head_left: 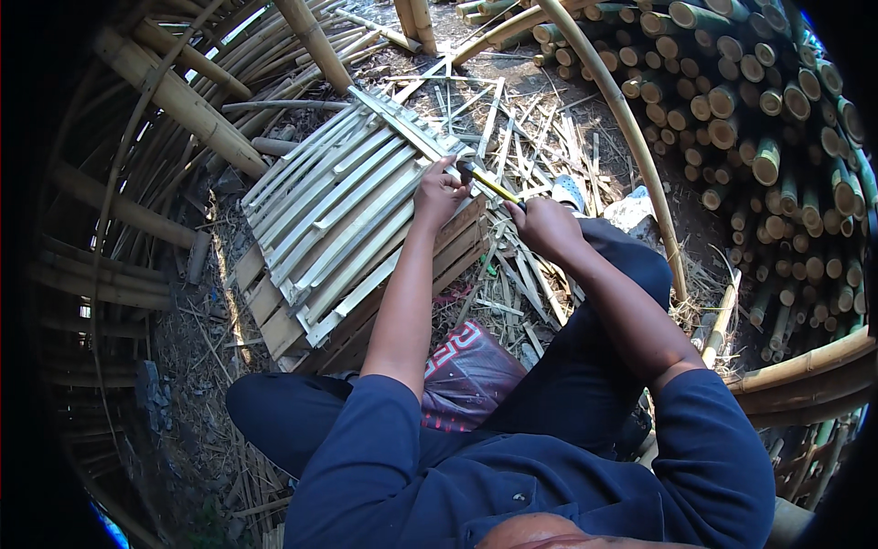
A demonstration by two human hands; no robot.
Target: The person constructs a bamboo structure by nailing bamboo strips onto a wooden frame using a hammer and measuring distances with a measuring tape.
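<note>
Closest in, the dark trousers [585, 316] frame a printed cloth [471, 380] between the legs, and just beyond them comes the right hand [549, 229], fingers wrapped firmly round the handle of a yellow-and-black hammer [495, 187]. Out ahead, the left hand [439, 196] is at the near end of the cross-strip [402, 125] on the slatted bamboo panel [334, 206], its fingers curled in close; whether they pinch anything, nobody can tell from here. The panel lies across a wooden crate [274, 325], left of the hammer. And this looks like a job for short, square taps: best to keep the strip pressed flat, the joint backed by the crate, and the left fingertips out of the hammer's path, because that dark head is right beside them! Hard to read, though: any nail is too small to make out, the hand covers part of the joint, and whether the hammer touches the strip is unclear. Farther out, bamboo scraps [540, 274] litter the ground, and at far right rises a stack of cut poles [722, 133], its outer edge lost in the dark rim.
</note>
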